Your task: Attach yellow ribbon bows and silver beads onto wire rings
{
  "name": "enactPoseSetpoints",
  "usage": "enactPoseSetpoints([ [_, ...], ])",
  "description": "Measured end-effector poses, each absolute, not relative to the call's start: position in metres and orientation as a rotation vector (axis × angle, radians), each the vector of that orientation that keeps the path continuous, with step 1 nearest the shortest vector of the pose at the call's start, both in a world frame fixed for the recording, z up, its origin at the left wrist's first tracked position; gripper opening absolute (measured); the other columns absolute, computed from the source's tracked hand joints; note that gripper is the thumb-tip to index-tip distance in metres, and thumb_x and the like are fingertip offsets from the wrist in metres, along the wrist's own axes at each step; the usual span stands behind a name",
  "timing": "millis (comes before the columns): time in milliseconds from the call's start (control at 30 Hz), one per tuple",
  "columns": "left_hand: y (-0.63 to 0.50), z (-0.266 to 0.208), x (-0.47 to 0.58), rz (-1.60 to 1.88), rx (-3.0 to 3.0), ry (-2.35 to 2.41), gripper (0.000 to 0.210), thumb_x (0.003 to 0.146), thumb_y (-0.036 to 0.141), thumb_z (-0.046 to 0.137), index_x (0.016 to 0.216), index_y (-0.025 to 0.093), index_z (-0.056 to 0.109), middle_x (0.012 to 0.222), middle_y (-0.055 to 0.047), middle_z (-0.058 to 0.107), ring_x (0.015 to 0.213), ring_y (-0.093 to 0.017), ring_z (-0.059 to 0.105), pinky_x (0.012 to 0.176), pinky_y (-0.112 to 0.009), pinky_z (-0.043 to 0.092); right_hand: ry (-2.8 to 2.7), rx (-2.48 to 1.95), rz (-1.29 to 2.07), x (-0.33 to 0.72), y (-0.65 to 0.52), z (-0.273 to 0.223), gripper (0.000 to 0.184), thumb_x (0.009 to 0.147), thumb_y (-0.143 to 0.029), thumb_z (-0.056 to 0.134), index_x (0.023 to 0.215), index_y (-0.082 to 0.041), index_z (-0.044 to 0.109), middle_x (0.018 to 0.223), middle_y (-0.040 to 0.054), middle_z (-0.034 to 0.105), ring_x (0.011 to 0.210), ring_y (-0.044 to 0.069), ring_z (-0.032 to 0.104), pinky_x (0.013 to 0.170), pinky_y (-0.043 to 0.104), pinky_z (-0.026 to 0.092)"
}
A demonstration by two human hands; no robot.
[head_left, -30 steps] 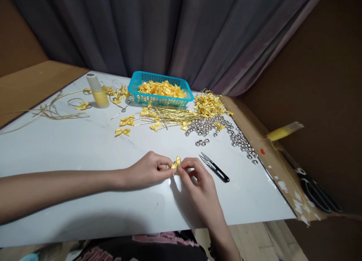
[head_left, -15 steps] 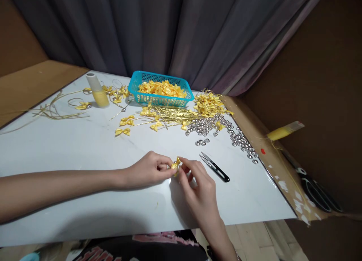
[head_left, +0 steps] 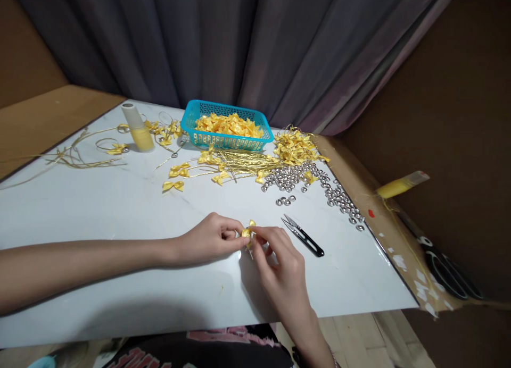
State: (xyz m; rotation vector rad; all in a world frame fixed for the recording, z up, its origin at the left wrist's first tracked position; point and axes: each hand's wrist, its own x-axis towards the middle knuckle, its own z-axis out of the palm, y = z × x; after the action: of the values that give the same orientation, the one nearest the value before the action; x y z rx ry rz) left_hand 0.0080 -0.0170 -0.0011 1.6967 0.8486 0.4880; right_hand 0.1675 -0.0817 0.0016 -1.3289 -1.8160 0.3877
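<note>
A small yellow ribbon bow is held just over the white tabletop, between my two hands. My left hand pinches its left side between thumb and forefinger, the other fingers curled in. From the right, the thumb and forefinger of my right hand close on the bow's right side. A thin end, perhaps cord, sticks out below the bow; my fingertips hide the rest. To the right of my right hand lie black-handled thread snips, blades pointing away to the left.
Yellow bows fill a blue basket at the back. Before it lie gold cords, a heap of bows and many silver beads. A yellow thread spool stands at left. Scissors rest beyond the table's right edge.
My right forefinger has shifted slightly down over the bow, whose upper loop shows more. A thin end has come into sight beneath it. My left hand has stayed in place.
</note>
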Motion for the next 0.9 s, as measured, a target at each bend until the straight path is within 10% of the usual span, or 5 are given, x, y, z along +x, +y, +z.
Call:
enactPoseSetpoints([
  [900, -0.0175, -0.0002, 0.0075, 0.506, 1.758, 0.872, 0.031, 0.081, 0.031, 0.051, 0.055, 0.016, 0.043, 0.048, 0.008, 0.021, 0.048, -0.007, 0.017, 0.043, -0.021, 0.015, -1.638, -1.53, 0.749, 0.172, -0.0796, 0.01, 0.013, 0.082, -0.024, 0.051, 0.073, -0.019, 0.059, 0.071, 0.0023, 0.061, 0.061, 0.014, 0.052, 0.053, 0.026, 0.042],
])
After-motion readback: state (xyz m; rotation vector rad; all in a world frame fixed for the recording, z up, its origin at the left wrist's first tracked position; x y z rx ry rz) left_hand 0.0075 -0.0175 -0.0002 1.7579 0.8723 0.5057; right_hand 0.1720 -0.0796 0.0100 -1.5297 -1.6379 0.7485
